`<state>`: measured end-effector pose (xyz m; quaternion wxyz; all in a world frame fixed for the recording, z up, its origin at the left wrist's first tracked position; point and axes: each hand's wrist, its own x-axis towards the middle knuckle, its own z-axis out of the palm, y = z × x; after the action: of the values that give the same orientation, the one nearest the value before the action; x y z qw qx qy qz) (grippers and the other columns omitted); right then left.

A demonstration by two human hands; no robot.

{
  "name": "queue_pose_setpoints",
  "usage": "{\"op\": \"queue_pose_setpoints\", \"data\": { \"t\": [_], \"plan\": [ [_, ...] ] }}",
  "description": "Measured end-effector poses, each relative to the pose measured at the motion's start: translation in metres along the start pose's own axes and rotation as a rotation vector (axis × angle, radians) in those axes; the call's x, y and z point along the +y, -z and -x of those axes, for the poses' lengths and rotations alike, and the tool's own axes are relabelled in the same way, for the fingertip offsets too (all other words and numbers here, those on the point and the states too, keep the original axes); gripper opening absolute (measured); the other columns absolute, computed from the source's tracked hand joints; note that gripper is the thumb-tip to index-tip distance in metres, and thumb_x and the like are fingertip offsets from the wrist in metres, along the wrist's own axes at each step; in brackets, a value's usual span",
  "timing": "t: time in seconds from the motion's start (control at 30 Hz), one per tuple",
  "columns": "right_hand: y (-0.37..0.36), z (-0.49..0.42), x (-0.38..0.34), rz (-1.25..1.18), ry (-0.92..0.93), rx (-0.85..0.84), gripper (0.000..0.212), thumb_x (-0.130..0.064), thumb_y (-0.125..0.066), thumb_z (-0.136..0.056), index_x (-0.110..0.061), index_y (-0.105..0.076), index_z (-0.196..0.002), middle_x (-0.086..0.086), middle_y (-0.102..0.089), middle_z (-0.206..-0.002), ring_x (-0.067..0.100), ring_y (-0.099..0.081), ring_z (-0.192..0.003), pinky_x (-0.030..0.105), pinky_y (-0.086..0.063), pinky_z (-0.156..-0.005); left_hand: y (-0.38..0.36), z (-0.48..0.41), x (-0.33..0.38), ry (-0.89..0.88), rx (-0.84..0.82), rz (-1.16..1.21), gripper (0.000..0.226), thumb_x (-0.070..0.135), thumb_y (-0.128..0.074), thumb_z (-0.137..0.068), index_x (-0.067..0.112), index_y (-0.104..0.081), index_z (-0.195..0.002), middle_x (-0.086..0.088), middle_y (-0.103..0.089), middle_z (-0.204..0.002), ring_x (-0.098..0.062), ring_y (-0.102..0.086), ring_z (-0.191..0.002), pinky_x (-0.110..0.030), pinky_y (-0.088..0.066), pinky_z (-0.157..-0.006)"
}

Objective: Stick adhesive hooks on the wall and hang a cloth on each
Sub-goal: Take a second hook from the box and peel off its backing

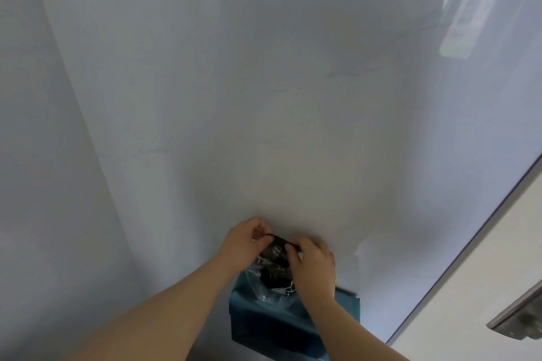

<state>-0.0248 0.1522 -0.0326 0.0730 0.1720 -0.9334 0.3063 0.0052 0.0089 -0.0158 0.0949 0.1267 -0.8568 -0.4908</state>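
I am watching the left hand [246,239] and the right hand [313,267] working just above the teal cloth [264,322], each grip pinching one end of a dark piece [277,245]. It is sitting at the top of a clear plastic bag [268,281] that is resting against the cloth's upper edge. The pale wall [264,97] is rising behind the cloth.

Cool, diffuse, moderately bright light is recorded across the wall [264,97]. Small white glints are noted on the crinkled plastic bag [271,278]. Far above and right of the bag, a smeared bright reflection [460,9] is seen. Just above the bag, a dimmer, warmer patch. Edges right of the bag are bowed; everything is rendered soft.
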Motion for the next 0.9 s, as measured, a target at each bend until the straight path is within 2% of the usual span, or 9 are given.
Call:
{"op": "queue_pose_setpoints", "data": {
  "t": [0.07, 0.2, 0.3, 0.37, 0.47, 0.57, 0.7, 0.8, 0.9],
  "plan": [
    [-0.001, -0.003, -0.002, -0.070, -0.045, 0.004, 0.022, -0.033, -0.049, -0.094, -0.020, -0.065, -0.103, 0.001, -0.059, -0.108, 0.022, -0.052, -0.098, 0.023, -0.033, -0.078, 0.001, 0.002, 0.005, 0.040, 0.000, 0.074, 0.020, 0.010, -0.058, -0.089, 0.024, -0.051, -0.077, 0.002, -0.060, -0.077, -0.011, -0.055, -0.071, -0.009, -0.042, -0.060],
    [0.006, -0.008, -0.011, -0.323, -0.123, -0.022, 0.015, -0.024, -0.053, -0.092, -0.019, -0.066, -0.097, -0.002, -0.063, -0.093, 0.018, -0.056, -0.089, 0.025, -0.042, -0.074, 0.002, 0.003, 0.009, 0.097, -0.062, 0.173, 0.013, 0.007, -0.063, -0.086, 0.017, -0.060, -0.093, -0.005, -0.066, -0.088, -0.015, -0.060, -0.081, -0.023, -0.048, -0.078],
    [0.014, -0.008, -0.015, -0.430, -0.144, -0.037, 0.016, -0.022, -0.050, -0.094, -0.018, -0.063, -0.102, -0.006, -0.061, -0.089, 0.013, -0.055, -0.084, 0.022, -0.040, -0.071, 0.003, 0.004, 0.009, 0.143, -0.047, 0.269, 0.009, 0.002, -0.063, -0.084, 0.011, -0.061, -0.085, -0.007, -0.064, -0.083, -0.015, -0.059, -0.074, -0.023, -0.049, -0.073],
    [0.016, -0.004, -0.013, -0.426, -0.154, -0.012, 0.016, -0.023, -0.048, -0.095, -0.020, -0.059, -0.106, -0.006, -0.060, -0.094, 0.013, -0.055, -0.086, 0.023, -0.041, -0.072, 0.003, 0.002, 0.006, 0.221, 0.023, 0.324, 0.015, 0.003, -0.062, -0.086, 0.015, -0.057, -0.078, -0.010, -0.063, -0.085, -0.020, -0.060, -0.075, -0.033, -0.052, -0.077],
    [0.015, 0.005, -0.003, -0.279, -0.106, -0.005, 0.006, -0.021, -0.054, -0.089, -0.023, -0.056, -0.094, -0.005, -0.055, -0.101, 0.012, -0.051, -0.093, 0.022, -0.040, -0.074, 0.003, 0.002, -0.001, 0.293, 0.071, 0.262, 0.016, 0.010, -0.061, -0.088, 0.019, -0.054, -0.077, -0.016, -0.064, -0.099, -0.032, -0.064, -0.093, -0.046, -0.052, -0.090],
    [0.015, 0.016, 0.006, -0.059, 0.037, -0.159, 0.003, -0.026, -0.059, -0.084, -0.025, -0.061, -0.087, -0.006, -0.050, -0.114, 0.014, -0.042, -0.110, 0.021, -0.033, -0.087, 0.001, 0.008, 0.000, 0.326, 0.072, 0.271, 0.015, 0.012, -0.061, -0.089, 0.019, -0.053, -0.079, -0.017, -0.062, -0.102, -0.033, -0.062, -0.096, -0.045, -0.054, -0.085],
    [0.013, 0.027, 0.011, 0.272, 0.156, -0.395, 0.029, -0.031, -0.053, -0.086, -0.022, -0.064, -0.111, -0.006, -0.028, -0.148, 0.021, -0.022, -0.135, 0.032, -0.022, -0.107, 0.000, 0.013, 0.001, 0.328, 0.079, 0.293, 0.009, 0.012, -0.061, -0.089, 0.013, -0.053, -0.084, -0.015, -0.060, -0.101, -0.030, -0.060, -0.094, -0.039, -0.055, -0.076],
    [0.009, 0.031, 0.010, 0.442, 0.121, -0.441, 0.035, -0.027, -0.048, -0.089, -0.019, -0.057, -0.122, 0.001, -0.018, -0.154, 0.029, -0.017, -0.138, 0.039, -0.021, -0.110, 0.002, 0.015, 0.000, 0.337, 0.103, 0.291, 0.011, 0.014, -0.062, -0.088, 0.016, -0.053, -0.082, -0.014, -0.061, -0.101, -0.032, -0.060, -0.097, -0.045, -0.054, -0.085],
    [0.003, 0.034, 0.007, 0.462, 0.105, -0.433, 0.035, -0.026, -0.047, -0.091, -0.018, -0.055, -0.124, 0.003, -0.019, -0.153, 0.029, -0.021, -0.136, 0.040, -0.025, -0.108, 0.003, 0.018, -0.003, 0.350, 0.090, 0.256, 0.013, 0.017, -0.062, -0.088, 0.021, -0.053, -0.079, -0.014, -0.062, -0.104, -0.033, -0.061, -0.101, -0.049, -0.050, -0.092]
  ]
}}
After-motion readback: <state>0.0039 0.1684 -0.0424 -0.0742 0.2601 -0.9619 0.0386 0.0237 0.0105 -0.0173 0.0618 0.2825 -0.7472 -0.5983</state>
